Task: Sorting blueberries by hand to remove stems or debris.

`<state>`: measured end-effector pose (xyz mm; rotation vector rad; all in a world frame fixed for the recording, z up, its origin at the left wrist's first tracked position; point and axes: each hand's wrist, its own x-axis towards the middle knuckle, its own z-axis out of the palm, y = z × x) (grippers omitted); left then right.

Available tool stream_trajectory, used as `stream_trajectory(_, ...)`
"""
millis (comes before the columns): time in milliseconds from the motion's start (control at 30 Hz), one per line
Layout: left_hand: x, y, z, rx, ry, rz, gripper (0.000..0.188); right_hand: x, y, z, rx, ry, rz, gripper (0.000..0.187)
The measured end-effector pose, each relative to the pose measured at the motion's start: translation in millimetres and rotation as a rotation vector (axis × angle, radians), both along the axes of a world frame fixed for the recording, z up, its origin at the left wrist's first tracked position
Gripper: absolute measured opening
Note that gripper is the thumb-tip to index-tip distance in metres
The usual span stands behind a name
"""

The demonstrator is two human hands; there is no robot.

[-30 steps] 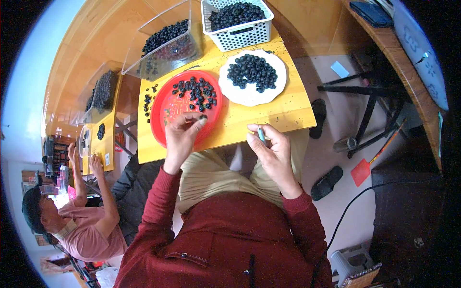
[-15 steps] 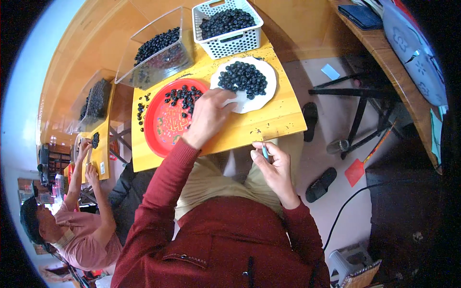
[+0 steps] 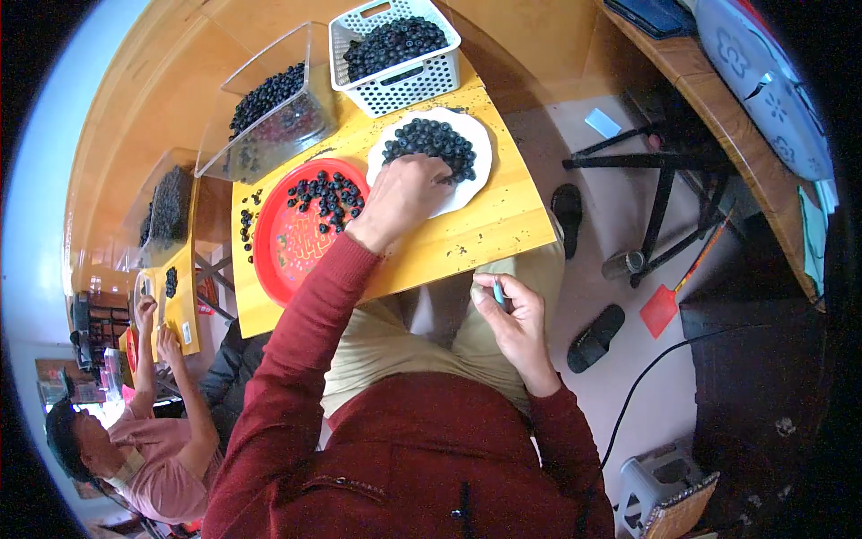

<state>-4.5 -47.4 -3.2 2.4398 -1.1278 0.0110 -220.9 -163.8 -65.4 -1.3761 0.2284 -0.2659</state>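
My left hand (image 3: 406, 199) reaches over the near side of a white scalloped plate (image 3: 481, 148), its fingers curled down beside a pile of small dark-blue round berries (image 3: 431, 144) that look like blueberries. The fingertips are partly hidden, so I cannot make out what they pinch. Below the table's front edge, my right hand (image 3: 514, 319) is closed on a slim tool with a teal handle (image 3: 498, 293). To the left of the plate lies a red tray (image 3: 269, 247) with a patterned bottom, and loose dark berries (image 3: 325, 196) spread over its far half.
A white perforated basket (image 3: 395, 94) and a clear bin (image 3: 235, 154), both holding dark berries, stand at the table's back. Dark crumbs and stray berries (image 3: 246, 229) dot the yellow table (image 3: 422, 256). At far left, another person (image 3: 148, 449) works at a second table.
My left hand has moved further over the white plate, toward the pile, and its fingers are curled more. My right hand stays about where it was, still holding the tool. The view has shifted slightly.
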Motion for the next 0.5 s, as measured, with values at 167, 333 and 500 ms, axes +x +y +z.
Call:
stream_trajectory(167, -16.3, 16.0, 11.2, -0.219, 0.103, -0.028, 0.015, 2.6, -3.9, 1.2, 0.019, -0.009, -0.013, 0.021)
stream_trajectory(333, -37.4, 31.3, 9.3, -0.575, 0.616, 0.069, 0.013, 6.7, -5.5, 9.2, 0.019, -0.001, -0.012, 0.018)
stream_trajectory(500, -57.8, 48.2, 10.9, -0.745, 0.822, 0.087, 0.016, 12.8, -1.0, 14.6, 0.022, -0.002, -0.009, 0.019)
